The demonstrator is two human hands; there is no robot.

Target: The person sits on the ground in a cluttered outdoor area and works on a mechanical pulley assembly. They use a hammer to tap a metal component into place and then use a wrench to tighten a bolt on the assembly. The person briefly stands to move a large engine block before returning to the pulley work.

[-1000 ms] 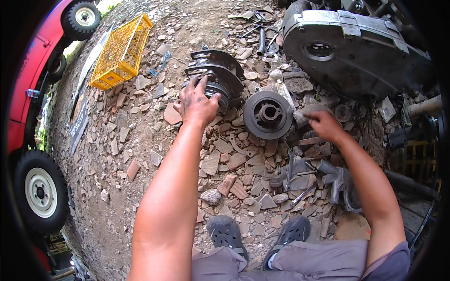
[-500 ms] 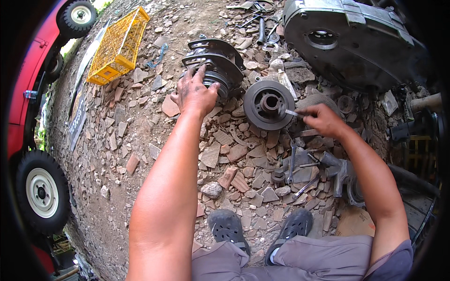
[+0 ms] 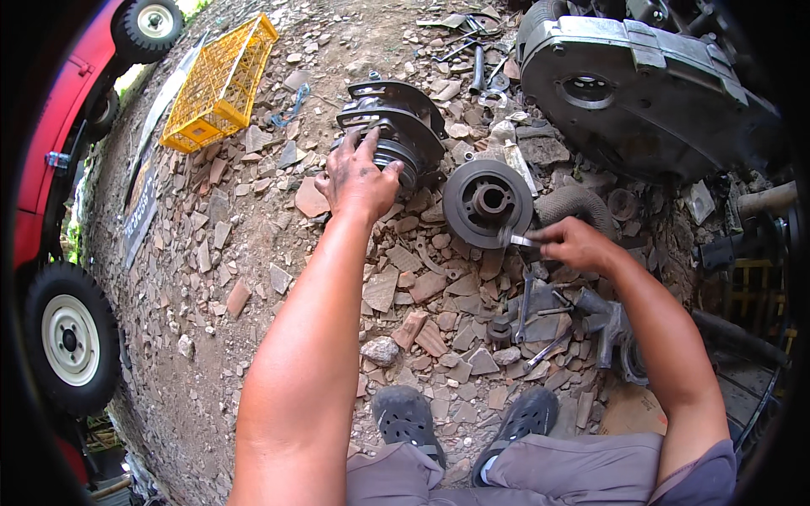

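My left hand [image 3: 359, 179] grips a black metal pulley assembly [image 3: 405, 110] with curved plates, fingers on its top and thumb at the grooved pulley. To its right a round grey crankshaft pulley [image 3: 462, 216] lies face up, its hollow hub in the middle. Closed around a small pale brush [image 3: 521, 241], my right hand [image 3: 574, 244] holds the blurred bristle end at the pulley's lower right rim. Below that hand, spanners [image 3: 525, 305] and a grey cast metal part [image 3: 603, 316] lie on the rubble.
A large dark metal housing [image 3: 633, 93] stands at the far right, with a ribbed hose [image 3: 582, 202] nearer me. Far left are a yellow crate [image 3: 215, 88] and a red vehicle [image 3: 63, 118]. Broken tiles [image 3: 380, 287] cover the ground around my shoes [image 3: 409, 420].
My right hand has moved the brush from the pulley's right side down to its lower right rim. My left hand stays on the pulley assembly; the whole view has shifted slightly.
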